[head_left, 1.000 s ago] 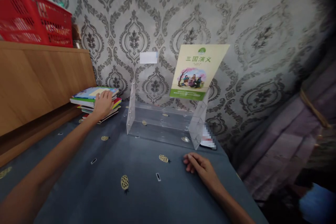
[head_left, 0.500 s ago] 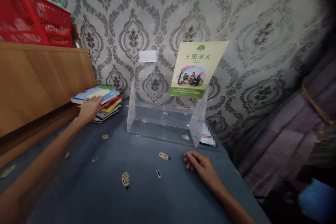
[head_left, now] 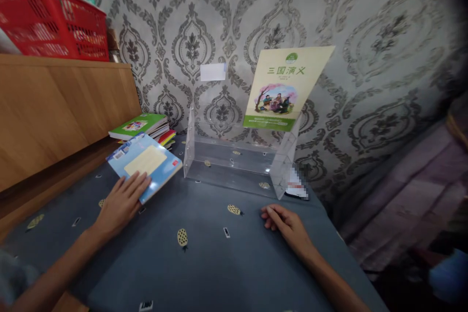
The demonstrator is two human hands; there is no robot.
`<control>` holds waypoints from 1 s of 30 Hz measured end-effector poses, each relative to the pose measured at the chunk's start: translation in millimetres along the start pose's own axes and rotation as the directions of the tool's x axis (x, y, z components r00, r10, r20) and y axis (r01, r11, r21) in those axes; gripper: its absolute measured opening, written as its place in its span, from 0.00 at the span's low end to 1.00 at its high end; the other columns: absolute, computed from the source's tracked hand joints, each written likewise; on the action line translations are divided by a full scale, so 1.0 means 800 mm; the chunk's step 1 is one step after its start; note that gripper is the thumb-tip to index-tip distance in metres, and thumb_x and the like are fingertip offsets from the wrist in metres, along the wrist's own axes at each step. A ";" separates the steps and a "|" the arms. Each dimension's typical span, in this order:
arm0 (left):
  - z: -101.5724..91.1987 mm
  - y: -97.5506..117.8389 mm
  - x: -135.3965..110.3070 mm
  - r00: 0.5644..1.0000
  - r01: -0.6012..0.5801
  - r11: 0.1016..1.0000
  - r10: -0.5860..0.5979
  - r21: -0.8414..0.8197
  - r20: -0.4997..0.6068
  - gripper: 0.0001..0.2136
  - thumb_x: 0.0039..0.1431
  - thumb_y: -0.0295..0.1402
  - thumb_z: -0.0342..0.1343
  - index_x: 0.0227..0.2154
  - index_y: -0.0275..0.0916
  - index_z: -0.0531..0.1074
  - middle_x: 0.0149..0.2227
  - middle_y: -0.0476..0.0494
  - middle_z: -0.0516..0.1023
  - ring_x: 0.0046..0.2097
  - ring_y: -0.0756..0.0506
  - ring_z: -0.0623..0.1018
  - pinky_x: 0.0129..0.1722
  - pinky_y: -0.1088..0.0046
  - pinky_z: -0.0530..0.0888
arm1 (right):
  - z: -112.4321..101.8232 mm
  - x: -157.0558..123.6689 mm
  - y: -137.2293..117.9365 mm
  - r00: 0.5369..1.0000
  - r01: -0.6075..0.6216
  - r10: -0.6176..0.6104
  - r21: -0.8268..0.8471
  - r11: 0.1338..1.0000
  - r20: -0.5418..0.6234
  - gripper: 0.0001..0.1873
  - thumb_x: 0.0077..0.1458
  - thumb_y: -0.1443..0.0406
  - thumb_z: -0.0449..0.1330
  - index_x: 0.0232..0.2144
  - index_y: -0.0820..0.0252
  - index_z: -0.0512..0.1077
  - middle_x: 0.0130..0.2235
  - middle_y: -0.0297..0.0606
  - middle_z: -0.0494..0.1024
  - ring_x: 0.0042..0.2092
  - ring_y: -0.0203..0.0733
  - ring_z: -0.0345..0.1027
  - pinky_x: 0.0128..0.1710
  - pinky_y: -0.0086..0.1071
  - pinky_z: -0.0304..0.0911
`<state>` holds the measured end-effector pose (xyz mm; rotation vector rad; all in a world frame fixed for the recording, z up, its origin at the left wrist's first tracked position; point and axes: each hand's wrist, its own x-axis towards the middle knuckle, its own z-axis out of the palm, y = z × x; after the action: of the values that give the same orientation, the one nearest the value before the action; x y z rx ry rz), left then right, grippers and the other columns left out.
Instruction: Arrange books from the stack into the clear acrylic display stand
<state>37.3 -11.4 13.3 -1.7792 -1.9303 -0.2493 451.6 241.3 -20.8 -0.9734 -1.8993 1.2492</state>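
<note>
Off the stack, a light-blue book [head_left: 149, 158] is tilted toward me in my left hand [head_left: 122, 202]. My fingers lie over its near edge, and the thumb is hidden. Behind it stands the stack of books [head_left: 155, 124], with a green book on top and red and yellow edges lower down. My right hand [head_left: 287, 224] rests on the tablecloth, fingers loosely curled in and nothing visible in them. Beyond it is a clear acrylic stepped rack [head_left: 234, 168]. A cream and green book [head_left: 288, 87] leans upright at the rack's right rear.
On the left, a wooden cabinet [head_left: 66, 102] carries a red plastic basket [head_left: 54, 22]. A pixelated phone-like item [head_left: 298, 187] lies right of the rack. The blue patterned tablecloth [head_left: 212, 263] covers the table. Patterned wallpaper stands behind, and a curtain [head_left: 395, 204] hangs at the right.
My left hand has drawn the light-blue book off the stack toward me, uncovering the green book. My right hand stays in place on the table. The view has shifted slightly.
</note>
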 end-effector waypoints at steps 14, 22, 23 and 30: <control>0.065 -0.054 0.023 0.765 0.562 0.827 -0.517 -0.006 0.384 0.31 0.64 0.50 0.42 0.63 0.35 0.64 0.62 0.30 0.69 0.62 0.31 0.70 0.58 0.51 0.68 | 0.000 -0.002 0.012 0.995 0.097 -0.096 -0.017 0.995 0.025 0.32 0.52 0.37 0.56 0.30 0.60 0.76 0.27 0.41 0.79 0.25 0.40 0.71 0.25 0.34 0.67; 0.068 -0.030 0.004 0.827 0.462 0.887 -0.420 -0.026 0.375 0.31 0.65 0.49 0.38 0.63 0.36 0.64 0.64 0.32 0.67 0.63 0.34 0.68 0.62 0.53 0.64 | 0.000 -0.002 0.017 0.996 0.087 -0.085 -0.050 0.995 0.040 0.27 0.56 0.43 0.56 0.31 0.61 0.75 0.27 0.41 0.79 0.26 0.40 0.72 0.27 0.33 0.67; 0.066 -0.026 0.001 0.834 0.444 0.895 -0.397 -0.040 0.384 0.31 0.65 0.50 0.38 0.63 0.36 0.63 0.65 0.33 0.65 0.64 0.34 0.67 0.63 0.53 0.62 | 0.000 -0.002 0.017 0.996 0.086 -0.084 -0.052 0.995 0.041 0.26 0.56 0.43 0.56 0.31 0.61 0.75 0.27 0.41 0.79 0.26 0.40 0.72 0.27 0.33 0.67; 0.059 0.012 -0.006 0.919 0.171 0.950 -0.057 -0.263 0.391 0.29 0.68 0.52 0.39 0.66 0.44 0.60 0.70 0.40 0.57 0.70 0.36 0.58 0.67 0.49 0.57 | 0.001 -0.003 0.017 0.994 0.099 -0.095 -0.060 0.993 0.058 0.23 0.58 0.46 0.55 0.31 0.60 0.74 0.28 0.40 0.79 0.26 0.40 0.71 0.27 0.33 0.66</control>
<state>35.2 6.9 -31.7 -2.0232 -2.3815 -0.2563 455.3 243.0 -34.2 -0.8754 -2.0149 1.1770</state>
